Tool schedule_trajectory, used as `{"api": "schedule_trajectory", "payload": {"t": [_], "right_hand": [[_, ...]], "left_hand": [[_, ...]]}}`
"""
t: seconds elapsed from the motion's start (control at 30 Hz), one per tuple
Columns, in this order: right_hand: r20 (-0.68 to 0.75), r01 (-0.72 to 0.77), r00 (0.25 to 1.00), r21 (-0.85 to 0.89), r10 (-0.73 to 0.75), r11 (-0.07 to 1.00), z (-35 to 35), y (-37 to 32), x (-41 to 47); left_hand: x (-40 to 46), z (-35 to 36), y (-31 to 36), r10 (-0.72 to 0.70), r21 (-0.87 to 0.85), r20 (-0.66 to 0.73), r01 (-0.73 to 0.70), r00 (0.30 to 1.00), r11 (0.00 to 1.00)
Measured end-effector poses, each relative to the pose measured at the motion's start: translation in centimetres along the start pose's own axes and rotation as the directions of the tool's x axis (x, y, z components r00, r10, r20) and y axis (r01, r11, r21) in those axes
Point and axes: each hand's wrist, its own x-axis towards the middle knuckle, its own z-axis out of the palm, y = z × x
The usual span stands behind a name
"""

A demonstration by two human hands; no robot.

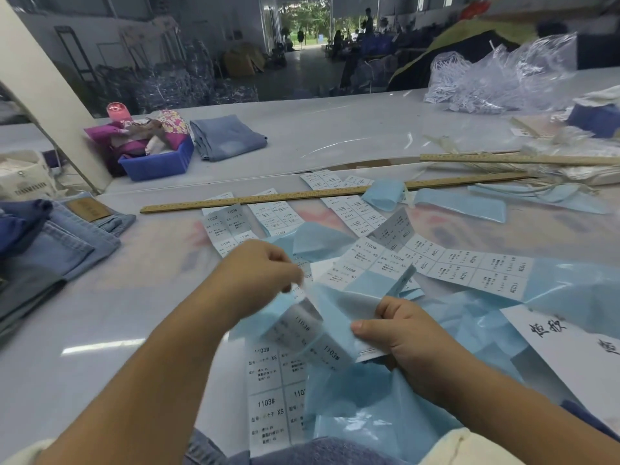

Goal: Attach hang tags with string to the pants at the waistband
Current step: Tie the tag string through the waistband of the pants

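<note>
My left hand (258,273) pinches the top corner of a strip of white size labels printed "1103#" (308,333), lifted off a pale blue backing sheet (339,310). My right hand (399,333) grips the blue backing sheet and a white card at its right edge. More white label sheets (469,270) lie spread on the table beyond my hands, and another label sheet marked XS (268,391) lies under them. Folded denim pants (57,239) are stacked at the left, with a brown waistband patch (89,209) showing. No string is visible near my hands.
Two long wooden rulers (268,198) (503,158) lie across the table. A blue bin of fabric items (157,159) and folded jeans (228,135) sit at the back left. A clear bag of white tag strings (496,82) is at the back right. A handwritten white sheet (577,350) lies at right.
</note>
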Motion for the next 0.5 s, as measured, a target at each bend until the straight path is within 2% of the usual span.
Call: {"api": "schedule_trajectory", "payload": {"t": [0.1,0.2,0.27,0.4,0.5], "right_hand": [[-0.072,-0.092,0.994,-0.06,0.088,0.994,-0.4,0.2,0.7],[-0.043,-0.095,0.995,-0.143,0.09,0.985,0.2,-0.4,0.5],[-0.036,-0.122,0.993,-0.207,0.117,0.971,0.3,-1.4,0.0],[-0.172,-0.236,0.965,-0.232,0.199,0.944,-2.0,-3.4,-1.1],[-0.291,-0.197,0.95,-0.283,0.112,0.939,-4.3,-4.6,-2.7]], "left_hand": [[0.5,-2.7,-0.4,0.005,-0.152,-0.188,-0.034,0.982,0.988],[0.2,-4.4,-0.3,0.066,-0.238,-0.421,-0.18,0.905,0.954],[-0.2,-4.6,0.1,0.13,-0.234,-0.509,-0.282,0.851,0.93],[-1.9,-4.2,1.9,0.299,-0.157,-0.503,-0.426,0.811,0.891],[-3.2,-3.8,3.9,0.352,-0.183,-0.442,-0.467,0.825,0.865]]}}
